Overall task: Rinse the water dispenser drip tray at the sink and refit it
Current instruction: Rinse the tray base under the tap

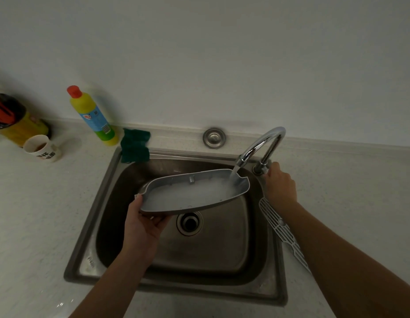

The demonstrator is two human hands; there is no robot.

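Note:
The grey drip tray (190, 193) hangs over the steel sink (103, 193), partly filled with foamy water. My left hand (142, 223) grips its near left end, thumb on the rim and fingers underneath. Water runs from the chrome faucet (261, 143) into the tray's far right end. My right hand (279, 184) is wrapped around the faucet handle at the base, which it mostly hides. The tray's white slotted grille (282, 228) lies on the sink's right rim, partly under my right forearm.
A green sponge (135, 145) sits at the sink's back left corner. On the counter to the left stand a yellow detergent bottle (94, 115), a paper cup (42, 148) and a yellow canister (13, 120). The drain (189, 222) is open. A steel cap (214, 137) sits behind the sink.

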